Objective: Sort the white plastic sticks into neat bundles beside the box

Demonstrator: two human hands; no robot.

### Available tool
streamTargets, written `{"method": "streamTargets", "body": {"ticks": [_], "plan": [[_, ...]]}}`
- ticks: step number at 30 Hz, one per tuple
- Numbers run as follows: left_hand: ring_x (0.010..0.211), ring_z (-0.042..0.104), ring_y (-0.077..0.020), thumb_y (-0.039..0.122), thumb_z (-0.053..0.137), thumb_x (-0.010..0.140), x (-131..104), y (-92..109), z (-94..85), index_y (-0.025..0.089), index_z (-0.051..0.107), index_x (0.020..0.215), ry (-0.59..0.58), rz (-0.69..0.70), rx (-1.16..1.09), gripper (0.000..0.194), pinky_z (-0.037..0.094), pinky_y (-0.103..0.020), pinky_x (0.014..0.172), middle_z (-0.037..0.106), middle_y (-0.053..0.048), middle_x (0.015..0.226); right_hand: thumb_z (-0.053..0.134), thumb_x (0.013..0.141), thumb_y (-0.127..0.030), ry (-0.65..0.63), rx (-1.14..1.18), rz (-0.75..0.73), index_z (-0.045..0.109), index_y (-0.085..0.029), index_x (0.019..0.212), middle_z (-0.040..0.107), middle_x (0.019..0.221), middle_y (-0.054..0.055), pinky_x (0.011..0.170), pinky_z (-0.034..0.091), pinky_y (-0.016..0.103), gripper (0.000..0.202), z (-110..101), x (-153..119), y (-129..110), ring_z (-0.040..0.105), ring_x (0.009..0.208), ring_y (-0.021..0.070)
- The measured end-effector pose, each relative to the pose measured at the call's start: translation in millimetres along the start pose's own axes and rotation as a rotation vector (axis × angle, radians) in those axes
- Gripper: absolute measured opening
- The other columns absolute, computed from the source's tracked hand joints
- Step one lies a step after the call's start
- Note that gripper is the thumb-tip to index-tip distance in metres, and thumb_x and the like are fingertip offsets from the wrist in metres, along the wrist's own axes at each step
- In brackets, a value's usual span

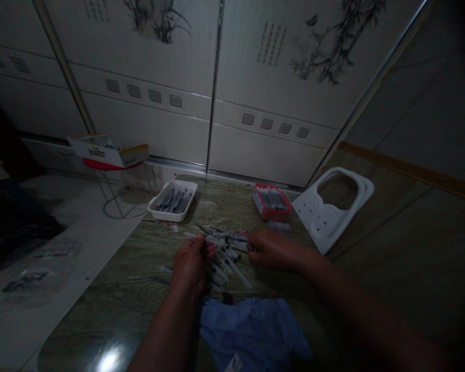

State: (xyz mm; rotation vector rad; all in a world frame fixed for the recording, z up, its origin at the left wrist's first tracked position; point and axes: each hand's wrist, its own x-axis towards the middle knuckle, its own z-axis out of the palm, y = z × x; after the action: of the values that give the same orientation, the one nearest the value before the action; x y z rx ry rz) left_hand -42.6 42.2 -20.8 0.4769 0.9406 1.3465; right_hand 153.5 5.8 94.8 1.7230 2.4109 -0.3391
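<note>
Several clear pens with dark parts lie in a loose pile at the middle of the green table. My left hand is closed around a pale, clear pen at the pile's left side. At the right side my right hand is closed in a fist, with a thin dark piece at its fingers that is too dim to name. Behind the pile stand a white tray holding pens and a red basket filled with similar pens.
A blue cloth lies at the near edge. More pens lie by the red basket. A white plastic chair is at the right. On a red stool at the left sits an open box.
</note>
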Motion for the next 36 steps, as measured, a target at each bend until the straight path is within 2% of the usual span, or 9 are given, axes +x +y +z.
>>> {"method": "streamTargets", "body": {"ticks": [8, 13, 16, 20, 26, 31, 34, 36], "plan": [[0.064, 0.064, -0.0107, 0.029, 0.075, 0.078, 3.0, -4.2, -3.7, 0.014, 0.063, 0.088, -0.015, 0.002, -0.001, 0.021, 0.051, -0.02, 0.059, 0.066, -0.001, 0.074, 0.061, 0.084, -0.031, -0.021, -0.075, 0.033, 0.074, -0.019, 0.085, 0.074, 0.083, 0.007, 0.056, 0.029, 0.026, 0.018, -7.6, 8.1, -12.4, 0.063, 0.069, 0.018], [0.064, 0.066, -0.0125, 0.028, 0.071, 0.082, -2.4, -1.7, 0.5, 0.015, 0.061, 0.088, -0.027, -0.038, -0.003, 0.018, 0.053, -0.021, 0.059, 0.067, -0.002, 0.073, 0.061, 0.081, -0.032, -0.033, -0.127, 0.027, 0.077, -0.019, 0.095, 0.076, 0.091, 0.011, 0.06, 0.035, 0.027, 0.025, -14.3, 14.1, -19.3, 0.067, 0.077, 0.0223], [0.065, 0.068, -0.0142, 0.025, 0.068, 0.085, -4.3, 1.0, 2.0, 0.015, 0.059, 0.086, -0.018, -0.06, -0.034, 0.014, 0.054, -0.023, 0.059, 0.067, -0.003, 0.072, 0.06, 0.08, -0.031, -0.039, -0.174, 0.019, 0.077, -0.018, 0.099, 0.076, 0.095, 0.013, 0.061, 0.039, 0.027, 0.028, -19.8, 17.6, -24.2, 0.069, 0.081, 0.0248], [0.064, 0.069, -0.0152, 0.02, 0.064, 0.087, -4.1, 3.4, 1.1, 0.014, 0.059, 0.087, -0.003, -0.103, -0.081, 0.008, 0.055, -0.023, 0.058, 0.068, -0.006, 0.072, 0.061, 0.079, -0.032, -0.02, -0.223, 0.003, 0.077, -0.016, 0.093, 0.076, 0.094, 0.015, 0.061, 0.041, 0.029, 0.027, -26.4, 21.9, -29.7, 0.071, 0.084, 0.0279], [0.063, 0.071, -0.0175, 0.022, 0.064, 0.088, -3.2, 2.1, 1.3, 0.015, 0.058, 0.085, 0.029, -0.097, -0.047, 0.01, 0.056, -0.024, 0.056, 0.068, -0.006, 0.07, 0.063, 0.078, -0.032, -0.017, -0.244, -0.01, 0.077, -0.015, 0.095, 0.076, 0.096, 0.017, 0.065, 0.045, 0.031, 0.027, -28.8, 26.1, -29.8, 0.071, 0.086, 0.0293], [0.068, 0.073, -0.0189, 0.023, 0.061, 0.091, -5.3, 0.7, 3.1, 0.015, 0.059, 0.087, -0.037, -0.17, -0.067, 0.009, 0.058, -0.025, 0.058, 0.069, -0.008, 0.073, 0.064, 0.079, -0.034, -0.016, -0.251, -0.022, 0.076, -0.015, 0.095, 0.076, 0.098, 0.017, 0.067, 0.044, 0.031, 0.027, -30.8, 27.9, -35.2, 0.071, 0.088, 0.029], [0.067, 0.073, -0.0172, 0.021, 0.061, 0.092, -6.7, 2.4, 3.8, 0.014, 0.061, 0.09, -0.086, -0.238, -0.119, 0.008, 0.058, -0.023, 0.059, 0.071, -0.009, 0.075, 0.061, 0.082, -0.031, 0.041, -0.217, -0.022, 0.074, -0.017, 0.096, 0.075, 0.099, 0.014, 0.068, 0.042, 0.029, 0.024, -35.2, 27.3, -40.0, 0.07, 0.089, 0.0266], [0.065, 0.072, -0.0155, 0.019, 0.059, 0.093, -7.2, 6.3, 4.4, 0.013, 0.062, 0.09, -0.088, -0.272, -0.17, 0.007, 0.059, -0.021, 0.058, 0.07, -0.009, 0.074, 0.058, 0.085, -0.031, 0.132, -0.16, 0.011, 0.072, -0.019, 0.098, 0.075, 0.097, 0.011, 0.067, 0.04, 0.028, 0.022, -38.1, 24.6, -40.3, 0.068, 0.088, 0.024]]}}
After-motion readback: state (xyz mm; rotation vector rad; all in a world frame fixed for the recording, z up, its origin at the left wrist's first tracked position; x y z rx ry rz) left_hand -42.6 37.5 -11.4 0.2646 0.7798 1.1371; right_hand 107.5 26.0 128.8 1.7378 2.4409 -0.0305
